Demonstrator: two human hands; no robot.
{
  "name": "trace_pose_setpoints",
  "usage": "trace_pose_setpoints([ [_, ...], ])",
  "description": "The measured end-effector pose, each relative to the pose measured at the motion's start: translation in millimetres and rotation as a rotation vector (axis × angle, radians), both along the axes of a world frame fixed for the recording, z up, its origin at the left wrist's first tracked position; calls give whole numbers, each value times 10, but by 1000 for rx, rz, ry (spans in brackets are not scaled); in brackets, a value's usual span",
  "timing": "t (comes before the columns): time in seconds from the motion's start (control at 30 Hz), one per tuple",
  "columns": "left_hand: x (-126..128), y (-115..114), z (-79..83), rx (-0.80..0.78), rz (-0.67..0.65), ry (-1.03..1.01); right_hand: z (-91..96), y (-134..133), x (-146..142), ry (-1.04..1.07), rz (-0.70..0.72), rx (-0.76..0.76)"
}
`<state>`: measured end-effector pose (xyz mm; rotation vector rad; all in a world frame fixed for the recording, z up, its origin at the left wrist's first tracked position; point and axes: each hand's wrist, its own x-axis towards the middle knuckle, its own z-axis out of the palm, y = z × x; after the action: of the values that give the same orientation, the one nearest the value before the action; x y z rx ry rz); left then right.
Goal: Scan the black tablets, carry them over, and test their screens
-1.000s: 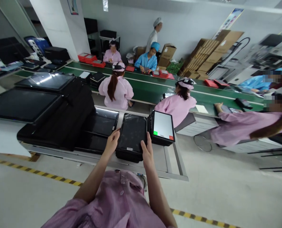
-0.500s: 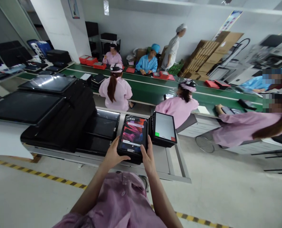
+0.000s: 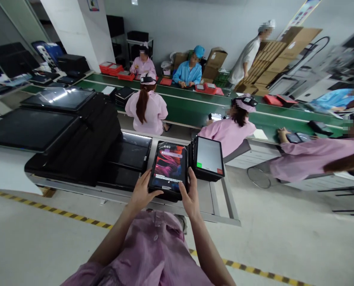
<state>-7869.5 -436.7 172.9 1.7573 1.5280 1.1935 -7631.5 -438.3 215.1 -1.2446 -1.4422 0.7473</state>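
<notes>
A tablet (image 3: 170, 163) lies between my hands, its screen lit with a red and dark wallpaper and the time 4:49. It appears to rest on a dark stack beneath it. My left hand (image 3: 141, 192) is closed on the tablet's lower left corner, thumb along the bottom edge. At the lower right, my right hand (image 3: 191, 194) grips the side, with its thumb by the screen's corner. Just right stands a stack of tablets, the top tablet (image 3: 209, 155) showing a pale screen with green and red squares. Dark wrapped tablets (image 3: 132, 151) lie to the left.
The grey bench (image 3: 205, 200) has a metal frame at its right end. Large black screens (image 3: 30, 125) are piled at the left. Beyond, several people sit along a green conveyor (image 3: 182, 107) with red trays (image 3: 206, 88). Yellow-black tape (image 3: 75, 216) marks the floor.
The view has shifted slightly. Both hands stay on the tablet, and its screen looks the same. In the background, a standing person in white has moved right.
</notes>
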Motion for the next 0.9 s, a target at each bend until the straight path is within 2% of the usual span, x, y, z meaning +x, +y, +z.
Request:
trace_pose_setpoints([
  [0.1, 4, -1, 9, 14, 2, -69, 56, 52, 95, -186, 64, 189],
  [0.17, 6, 2, 6, 17, 5, -102, 107, 154, 162, -293, 129, 257],
  [0.2, 4, 4, 2, 17, 5, -112, 135, 214, 192, -325, 113, 260],
  [0.3, -12, 9, -28, 32, -8, -128, 216, 330, 249, -354, -58, 193],
  [0.37, -26, 13, -59, 45, -30, -142, 257, 296, 256, -344, -81, 168],
  [0.43, -32, 22, -102, 52, -44, -169, 274, 179, 242, -331, -8, 181],
  [0.53, -13, 47, -194, 100, -39, -236, 254, -32, 203, -322, 109, 252],
  [0.63, 30, 77, -312, 212, -36, -299, 212, -149, 165, -334, 178, 358],
  [0.77, 92, 109, -451, 335, -24, -330, 171, -154, 137, -389, 218, 499],
  [0.9, 149, 140, -519, 454, -12, -319, 153, -113, 120, -445, 262, 620],
])
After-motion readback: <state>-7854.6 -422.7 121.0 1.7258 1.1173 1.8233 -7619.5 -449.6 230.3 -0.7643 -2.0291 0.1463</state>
